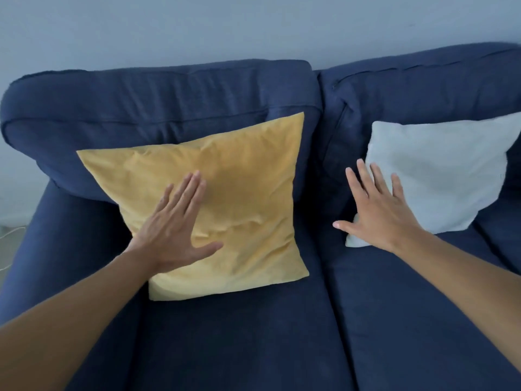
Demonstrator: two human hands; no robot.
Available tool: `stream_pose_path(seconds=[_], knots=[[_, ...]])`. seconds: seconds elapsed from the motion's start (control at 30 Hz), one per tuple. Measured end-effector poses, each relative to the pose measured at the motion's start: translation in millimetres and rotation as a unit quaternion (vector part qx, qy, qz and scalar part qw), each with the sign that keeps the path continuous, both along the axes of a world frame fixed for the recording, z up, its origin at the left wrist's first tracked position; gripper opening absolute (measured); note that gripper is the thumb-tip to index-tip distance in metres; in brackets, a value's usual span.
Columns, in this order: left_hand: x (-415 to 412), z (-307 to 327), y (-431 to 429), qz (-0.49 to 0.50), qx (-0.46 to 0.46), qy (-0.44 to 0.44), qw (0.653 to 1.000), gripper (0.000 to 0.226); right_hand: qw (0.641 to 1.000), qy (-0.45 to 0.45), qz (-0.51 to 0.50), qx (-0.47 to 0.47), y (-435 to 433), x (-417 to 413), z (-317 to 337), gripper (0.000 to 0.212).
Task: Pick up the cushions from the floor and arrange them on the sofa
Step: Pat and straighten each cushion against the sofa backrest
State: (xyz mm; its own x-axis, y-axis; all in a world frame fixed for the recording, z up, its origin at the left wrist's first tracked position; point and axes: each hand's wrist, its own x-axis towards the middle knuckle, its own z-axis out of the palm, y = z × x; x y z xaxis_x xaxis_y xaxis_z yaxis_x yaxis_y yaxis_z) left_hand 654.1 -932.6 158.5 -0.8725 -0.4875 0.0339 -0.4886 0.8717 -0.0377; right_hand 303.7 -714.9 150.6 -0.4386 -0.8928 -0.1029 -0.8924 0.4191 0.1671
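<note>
A yellow cushion [242, 198] leans against the backrest on the left seat of the dark blue sofa [253, 334]. My left hand [174, 227] lies flat on its lower left part, fingers straight and together, holding nothing. A pale grey cushion [445, 173] leans against the backrest on the right seat. My right hand [380, 213] is spread open over that cushion's lower left corner, fingers apart, gripping nothing.
A pale wall [253, 26] rises behind the sofa. At the far left, past the sofa's armrest [31, 238], a strip of floor with a thin cable [8, 235] shows.
</note>
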Motion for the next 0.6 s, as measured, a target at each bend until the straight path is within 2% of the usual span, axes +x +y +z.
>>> stream_pose_path(seconds=[0.33, 0.6], knots=[[-197.4, 10.2, 183.3, -0.004, 0.015, 0.061, 0.998, 0.116, 0.998, -0.052, -0.012, 0.012, 156.7, -106.2, 32.4, 0.116], [-317.6, 16.7, 257.4, -0.019, 0.009, 0.062, 0.998, 0.115, 0.998, -0.057, -0.004, -0.015, 220.5, -184.5, 43.6, 0.116]])
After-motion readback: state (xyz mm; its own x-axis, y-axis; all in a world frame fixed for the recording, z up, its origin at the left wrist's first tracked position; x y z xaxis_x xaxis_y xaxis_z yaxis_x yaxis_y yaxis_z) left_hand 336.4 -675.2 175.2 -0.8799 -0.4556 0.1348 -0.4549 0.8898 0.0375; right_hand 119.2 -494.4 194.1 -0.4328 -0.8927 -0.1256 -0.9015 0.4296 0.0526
